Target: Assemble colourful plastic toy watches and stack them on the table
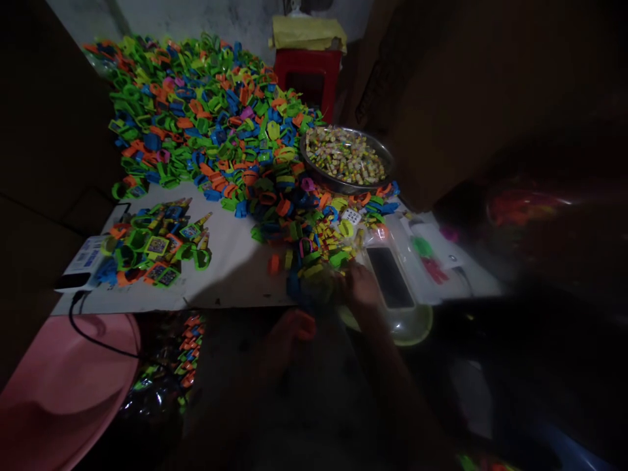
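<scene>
My left hand [284, 332] is low, just off the table's front edge, with its fingers closed on an orange toy watch [305, 325]. My right hand [362, 288] reaches over the edge to the near side of the small yellow-and-red wrapped candies [331, 232]. Its fingertips are dim and blurred, so whether they hold anything cannot be made out. Green, blue and orange toy watches [196, 124] lie heaped across the table behind. A smaller group of toy watches with puzzle-like square faces [157, 246] lies at the left, with candy pieces among them.
A steel bowl [387, 171] full of wrapped pieces stands behind the candies. Right of my right hand lies a phone [391, 277] on a pale tray [417, 330]. A pink basin [73, 366] is at lower left, crossed by a black cable [105, 345]. A red stool [331, 72] stands behind.
</scene>
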The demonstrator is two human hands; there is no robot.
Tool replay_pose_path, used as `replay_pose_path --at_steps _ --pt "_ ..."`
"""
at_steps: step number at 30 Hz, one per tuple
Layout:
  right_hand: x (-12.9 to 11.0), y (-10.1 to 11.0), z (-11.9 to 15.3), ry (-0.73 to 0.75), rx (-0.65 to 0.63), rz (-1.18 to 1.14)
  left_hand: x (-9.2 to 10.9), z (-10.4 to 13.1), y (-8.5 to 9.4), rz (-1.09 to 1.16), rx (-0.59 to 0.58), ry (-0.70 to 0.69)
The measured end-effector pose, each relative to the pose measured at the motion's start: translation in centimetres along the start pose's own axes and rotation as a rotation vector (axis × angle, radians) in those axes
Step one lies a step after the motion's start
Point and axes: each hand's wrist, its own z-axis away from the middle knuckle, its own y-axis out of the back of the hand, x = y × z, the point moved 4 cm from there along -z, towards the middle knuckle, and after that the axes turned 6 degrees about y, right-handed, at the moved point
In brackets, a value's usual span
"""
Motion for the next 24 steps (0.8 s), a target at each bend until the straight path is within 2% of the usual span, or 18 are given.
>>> replay_pose_path --at_steps 3,6,11,15,20,22,24 --pt "-1.2 1.0 1.4 -0.030 0.191 -0.199 -1.6 -1.4 -1.3 -0.181 -0.104 -0.100" --pt "-2.9 2.0 3.7 -0.074 0.297 -0.334 -1.5 -2.6 -1.7 -0.207 -0.162 -0.107" --pt "-5.3 1.6 5.2 -0.110 0.165 -0.485 -0.2 -2.6 -1.7 -0.228 -0.198 -0.129" --pt "-5.4 0.8 4.4 -0.189 0.085 -0.633 0.4 -2.9 -2.1 -0.228 -0.180 -0.175" --pt "-4.0 1.4 3.9 -0.253 0.188 -0.734 1.0 -3.2 -2.6 -0.250 -0.190 -0.217" --pt "-3.7 2.0 4.2 -0.284 0.216 -0.712 1.3 -2.7 -2.7 -0.264 -0.189 -0.218" --pt "-4.0 2.4 4.7 -0.305 0.191 -0.733 1.7 -1.8 -2.8 -0.281 -0.195 -0.212"
